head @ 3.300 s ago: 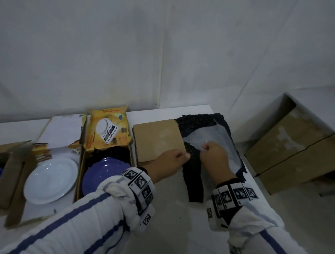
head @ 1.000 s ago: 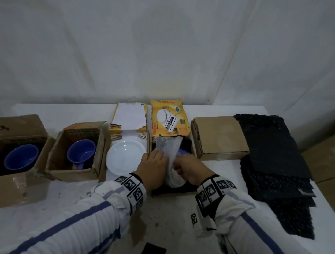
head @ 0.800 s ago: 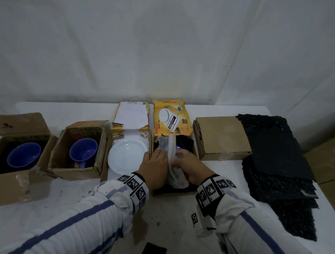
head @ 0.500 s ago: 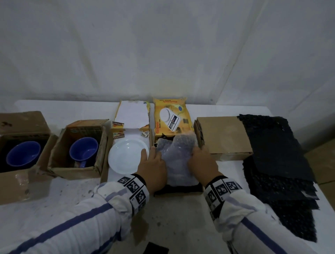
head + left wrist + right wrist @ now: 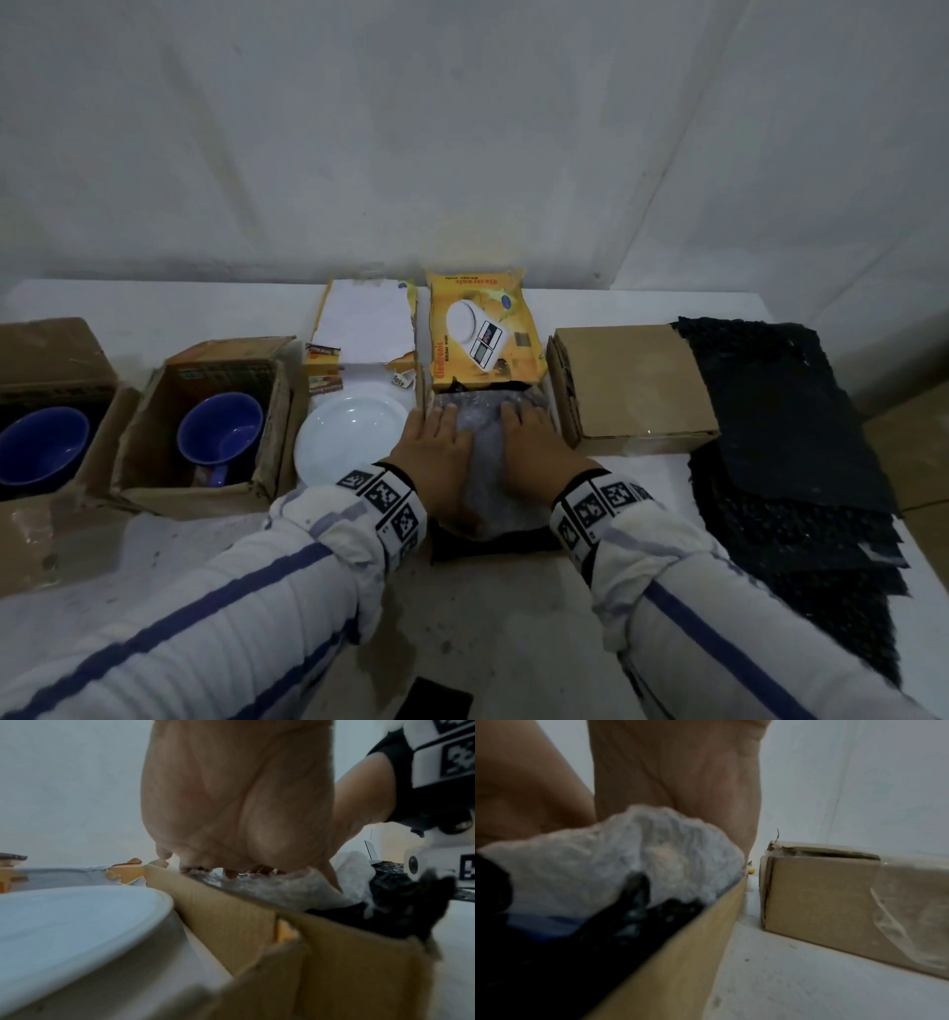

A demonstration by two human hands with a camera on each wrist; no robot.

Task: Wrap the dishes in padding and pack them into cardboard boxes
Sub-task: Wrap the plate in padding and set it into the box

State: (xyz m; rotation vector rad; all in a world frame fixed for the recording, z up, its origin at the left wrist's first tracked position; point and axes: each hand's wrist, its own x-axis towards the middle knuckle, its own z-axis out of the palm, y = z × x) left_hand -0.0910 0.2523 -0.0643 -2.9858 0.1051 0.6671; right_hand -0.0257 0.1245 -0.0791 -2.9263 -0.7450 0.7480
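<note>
Bubble wrap point(image 5: 482, 462) lies spread in the open box point(image 5: 231, 923), long axis running away from the person. Left hand point(image 5: 436, 449) and right hand point(image 5: 534, 452) press flat on it, fingers straight, pointing at the yellow flap point(image 5: 482, 339). White plate point(image 5: 349, 437) sits just left.

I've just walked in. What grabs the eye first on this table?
Two hands, the left hand and right hand, press clear bubble wrap flat into the middle yellow box. A bare white plate lies left of it, and black padding sheets are stacked at far right.
</note>
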